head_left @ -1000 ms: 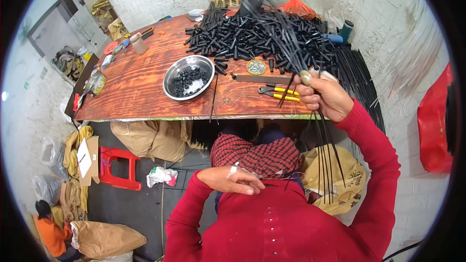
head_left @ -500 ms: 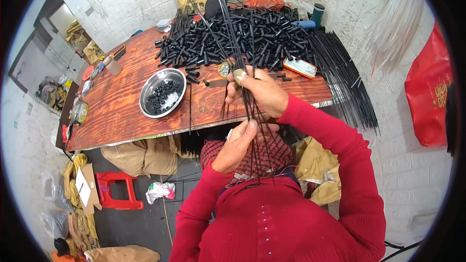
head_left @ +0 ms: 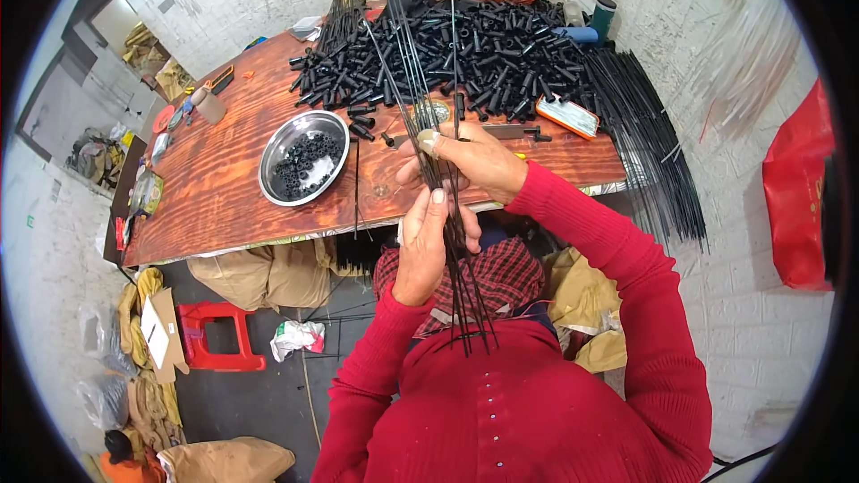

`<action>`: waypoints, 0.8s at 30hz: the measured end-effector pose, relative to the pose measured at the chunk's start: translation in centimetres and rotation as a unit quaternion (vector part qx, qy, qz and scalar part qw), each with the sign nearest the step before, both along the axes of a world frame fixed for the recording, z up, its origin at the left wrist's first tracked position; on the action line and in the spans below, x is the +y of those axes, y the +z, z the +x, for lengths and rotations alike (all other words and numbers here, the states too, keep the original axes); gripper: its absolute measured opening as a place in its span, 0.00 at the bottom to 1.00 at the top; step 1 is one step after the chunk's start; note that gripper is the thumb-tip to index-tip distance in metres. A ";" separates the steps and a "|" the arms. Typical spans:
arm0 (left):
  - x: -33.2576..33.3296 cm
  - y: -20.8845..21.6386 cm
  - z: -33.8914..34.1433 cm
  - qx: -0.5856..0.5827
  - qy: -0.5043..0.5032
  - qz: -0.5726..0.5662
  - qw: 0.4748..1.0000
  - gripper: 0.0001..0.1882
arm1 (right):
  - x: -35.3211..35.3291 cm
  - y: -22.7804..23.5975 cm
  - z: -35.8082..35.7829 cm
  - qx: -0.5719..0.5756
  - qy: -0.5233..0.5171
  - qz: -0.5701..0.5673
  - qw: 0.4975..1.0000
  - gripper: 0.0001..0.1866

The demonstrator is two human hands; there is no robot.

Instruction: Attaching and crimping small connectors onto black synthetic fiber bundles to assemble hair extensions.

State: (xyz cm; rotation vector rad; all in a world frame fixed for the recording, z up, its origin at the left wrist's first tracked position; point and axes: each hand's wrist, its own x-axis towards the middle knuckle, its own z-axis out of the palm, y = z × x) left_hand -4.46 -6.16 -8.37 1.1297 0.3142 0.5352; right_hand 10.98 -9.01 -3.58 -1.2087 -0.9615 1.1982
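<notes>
Furthest left on my feed, a red stool [head_left: 219, 337] stands on the floor, and above it the wooden table [head_left: 206, 188] carries a steel bowl [head_left: 291, 130] with small black rings [head_left: 300, 165] in it. A single dark rod [head_left: 357, 188] lies just beside the bowl, its end past the table's front edge. Next, I have the left hand [head_left: 420, 255] with its thumb pressed on a bunch of thin black rods [head_left: 434, 172] and the fingers curled round behind. The bunch slants up between the two hands, in front of the table's edge; its tops fan apart over the heap of black tubes [head_left: 519, 54], and its lower ends hang unevenly by the red sweater [head_left: 488, 394]. Slightly right and higher, the right hand [head_left: 479, 161] pinches the same rods under a covered thumb; I cannot tell how its hidden fingers sit. I'd want that upper pinch firm as the anchor, the left thumb light enough to feel each rod, and the lower ends clear of the knit, which looks apt to snag them. Farther right are an orange-edged box [head_left: 567, 116] and a sheaf of long rods [head_left: 658, 143], well apart from both hands.
</notes>
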 end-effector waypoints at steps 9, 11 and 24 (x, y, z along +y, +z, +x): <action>-0.1 0.8 0.4 0.031 0.031 0.102 0.994 0.20 | 0.5 -0.5 -0.6 0.008 -0.014 0.060 0.998 0.18; 0.1 0.6 0.4 0.041 0.033 0.127 0.990 0.20 | 0.4 -0.4 -0.9 -0.003 -0.017 0.061 0.998 0.18; 1.1 0.6 -0.2 0.020 0.048 0.082 0.995 0.19 | 0.5 -0.7 -0.1 -0.001 0.000 0.046 0.999 0.19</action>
